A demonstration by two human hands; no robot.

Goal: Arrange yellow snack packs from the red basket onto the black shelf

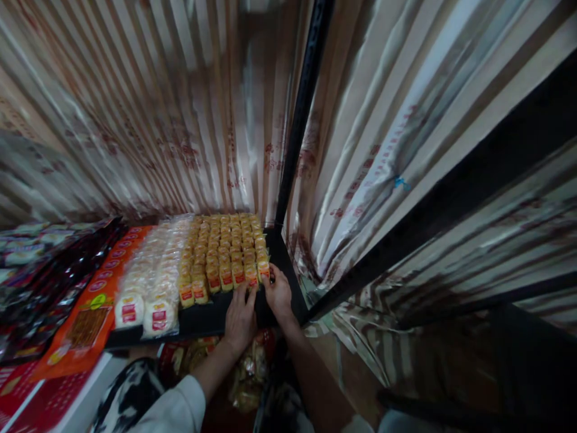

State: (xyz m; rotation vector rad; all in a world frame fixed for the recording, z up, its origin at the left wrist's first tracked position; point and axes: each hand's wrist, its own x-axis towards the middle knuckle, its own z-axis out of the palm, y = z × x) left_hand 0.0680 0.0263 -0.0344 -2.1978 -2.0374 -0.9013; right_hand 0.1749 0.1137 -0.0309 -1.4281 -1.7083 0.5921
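Observation:
Rows of small yellow snack packets with red labels stand on a black shelf. My right hand curls its thumb and fingers about the front packet at the right end. Just left of it, my left hand reaches up with fingers stretched out, the tips touching the front of a neighbouring packet. The fingertips are partly blurred in the dim light. Two columns of clear-wrapped round white snacks stand to the left of the yellow rows.
Orange snack bags and dark shiny packets lie further left. A black upright post rises at the shelf's back corner. Striped plastic sheeting hangs behind. Below are more wrapped packets and a red-and-white box.

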